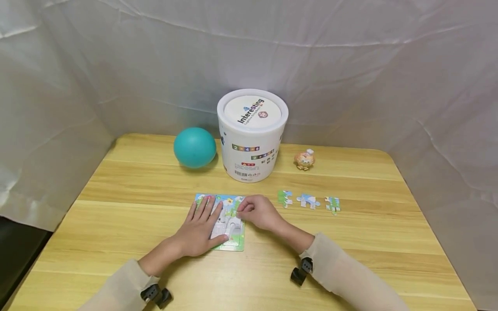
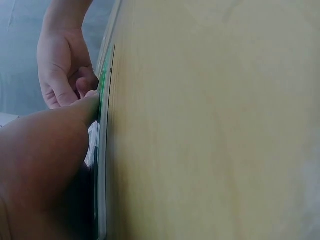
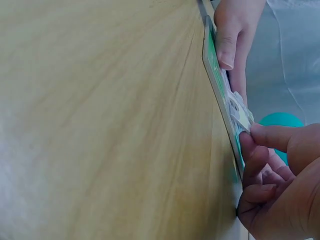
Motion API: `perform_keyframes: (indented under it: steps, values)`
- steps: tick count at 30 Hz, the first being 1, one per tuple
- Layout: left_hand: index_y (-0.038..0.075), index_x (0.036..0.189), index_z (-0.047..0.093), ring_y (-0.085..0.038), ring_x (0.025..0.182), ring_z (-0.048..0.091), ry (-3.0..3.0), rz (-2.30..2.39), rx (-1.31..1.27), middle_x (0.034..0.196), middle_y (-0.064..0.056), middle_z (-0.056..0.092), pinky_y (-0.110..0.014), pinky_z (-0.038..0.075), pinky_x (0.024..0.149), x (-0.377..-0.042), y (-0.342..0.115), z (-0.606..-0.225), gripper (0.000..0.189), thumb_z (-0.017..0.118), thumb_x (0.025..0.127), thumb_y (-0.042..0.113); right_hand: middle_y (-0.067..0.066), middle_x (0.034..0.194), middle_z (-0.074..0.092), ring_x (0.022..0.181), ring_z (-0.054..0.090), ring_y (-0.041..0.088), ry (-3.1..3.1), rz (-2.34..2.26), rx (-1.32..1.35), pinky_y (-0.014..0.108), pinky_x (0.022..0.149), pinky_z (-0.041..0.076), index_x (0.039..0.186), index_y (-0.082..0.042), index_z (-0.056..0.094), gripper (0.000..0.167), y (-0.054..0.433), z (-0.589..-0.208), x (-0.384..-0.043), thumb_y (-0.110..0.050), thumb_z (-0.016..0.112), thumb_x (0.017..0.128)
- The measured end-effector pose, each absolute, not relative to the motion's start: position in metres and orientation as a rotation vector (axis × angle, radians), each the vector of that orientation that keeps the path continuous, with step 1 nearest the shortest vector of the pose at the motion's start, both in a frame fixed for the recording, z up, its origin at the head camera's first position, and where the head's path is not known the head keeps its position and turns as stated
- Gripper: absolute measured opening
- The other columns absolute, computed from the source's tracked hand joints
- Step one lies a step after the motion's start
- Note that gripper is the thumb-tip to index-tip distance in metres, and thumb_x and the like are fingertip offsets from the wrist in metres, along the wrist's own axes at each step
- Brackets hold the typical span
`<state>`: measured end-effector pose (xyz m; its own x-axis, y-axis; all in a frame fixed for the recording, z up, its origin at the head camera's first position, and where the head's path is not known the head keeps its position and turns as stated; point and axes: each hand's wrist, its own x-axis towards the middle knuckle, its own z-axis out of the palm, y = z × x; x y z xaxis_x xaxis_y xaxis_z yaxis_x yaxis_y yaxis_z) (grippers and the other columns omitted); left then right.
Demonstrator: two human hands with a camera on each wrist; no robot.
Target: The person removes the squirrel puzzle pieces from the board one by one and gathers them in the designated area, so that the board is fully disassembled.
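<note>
A colourful jigsaw puzzle board [image 1: 240,246] lies flat on the wooden table. Spread across its left part, my left hand [image 1: 197,233] rests with straight fingers, its thumb near the lower edge. At the board's right side my right hand [image 1: 261,213] pinches a jigsaw piece [image 3: 241,114] between thumb and index finger. In the right wrist view this piece tilts up from the board's surface. My other right fingers are curled beside the board's edge. The left wrist view shows the left thumb [image 2: 85,109] on the board; most of the picture beneath that hand is hidden.
Three loose jigsaw pieces [image 1: 308,201] lie in a row to the right. Behind the board stand a white lidded bucket [image 1: 249,160], a teal ball [image 1: 195,147] and a small orange chick figurine [image 1: 304,160]. Grey cloth [image 1: 350,86] hangs around the table [image 1: 350,268].
</note>
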<state>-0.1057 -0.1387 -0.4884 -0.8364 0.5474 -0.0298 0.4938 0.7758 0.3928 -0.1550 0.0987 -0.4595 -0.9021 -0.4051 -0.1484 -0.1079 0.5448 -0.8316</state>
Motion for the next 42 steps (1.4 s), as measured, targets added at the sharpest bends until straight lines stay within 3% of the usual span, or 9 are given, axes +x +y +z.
perform_keyframes:
  steps: [4, 11, 18, 28, 34, 42]
  values:
    - [-0.004, 0.16, 0.02, -0.044, 0.154, -0.003, 2.803, 0.608, 0.835, 0.167, -0.028, 0.004, -0.063, -0.006, 0.119, -0.105, -0.138, -0.483, 0.093, 0.052, 0.1, 0.059, -0.001, 0.076, 0.068, 0.07, 0.061, 0.013, 2.421, -1.357, -0.376, 0.028, 0.068, 0.05, 0.089, -0.01, 0.074, 0.004, 0.102, -0.458, -0.157, -0.012, 0.076, 0.091]
    - [0.002, 0.163, 0.014, -0.039, 0.155, -0.007, 2.824, 0.534, 0.807, 0.169, -0.022, -0.002, -0.062, -0.004, 0.12, -0.106, -0.138, -0.49, 0.094, 0.049, 0.1, 0.062, 0.001, 0.08, 0.067, 0.07, 0.056, 0.013, 2.36, -1.398, -0.291, 0.025, 0.064, 0.046, 0.094, -0.009, 0.075, 0.004, 0.121, -0.455, -0.163, -0.013, 0.075, 0.093]
    - [0.004, 0.163, 0.013, -0.038, 0.155, -0.007, 2.836, 0.538, 0.809, 0.169, -0.021, -0.002, -0.063, -0.004, 0.12, -0.106, -0.139, -0.492, 0.095, 0.05, 0.099, 0.063, 0.01, 0.082, 0.068, 0.063, 0.05, 0.016, 2.376, -1.403, -0.238, 0.024, 0.054, 0.042, 0.099, -0.007, 0.074, 0.008, 0.164, -0.447, -0.167, -0.013, 0.073, 0.095]
    - [0.002, 0.163, 0.014, -0.039, 0.155, -0.006, 2.821, 0.549, 0.806, 0.169, -0.022, -0.001, -0.063, -0.005, 0.119, -0.105, -0.138, -0.488, 0.094, 0.052, 0.1, 0.061, 0.016, 0.086, 0.067, 0.067, 0.048, 0.016, 2.444, -1.382, -0.19, 0.026, 0.056, 0.04, 0.104, -0.004, 0.072, 0.016, 0.229, -0.435, -0.165, -0.018, 0.072, 0.097]
    - [-0.003, 0.161, 0.019, -0.045, 0.154, -0.001, 2.808, 0.553, 0.819, 0.167, -0.028, 0.004, -0.066, -0.001, 0.119, -0.103, -0.135, -0.477, 0.091, 0.054, 0.101, 0.056, 0.014, 0.09, 0.07, 0.076, 0.058, 0.022, 2.496, -1.36, -0.154, 0.03, 0.061, 0.047, 0.109, 0.0, 0.07, 0.024, 0.267, -0.428, -0.157, -0.021, 0.072, 0.097]
    - [0.001, 0.162, 0.016, -0.042, 0.155, -0.004, 2.838, 0.582, 0.822, 0.168, -0.024, 0.001, -0.063, -0.005, 0.12, -0.105, -0.138, -0.49, 0.093, 0.051, 0.1, 0.061, 0.011, 0.09, 0.071, 0.071, 0.055, 0.019, 2.506, -1.303, -0.115, 0.031, 0.058, 0.046, 0.114, 0.002, 0.068, 0.03, 0.315, -0.436, -0.147, -0.025, 0.069, 0.099]
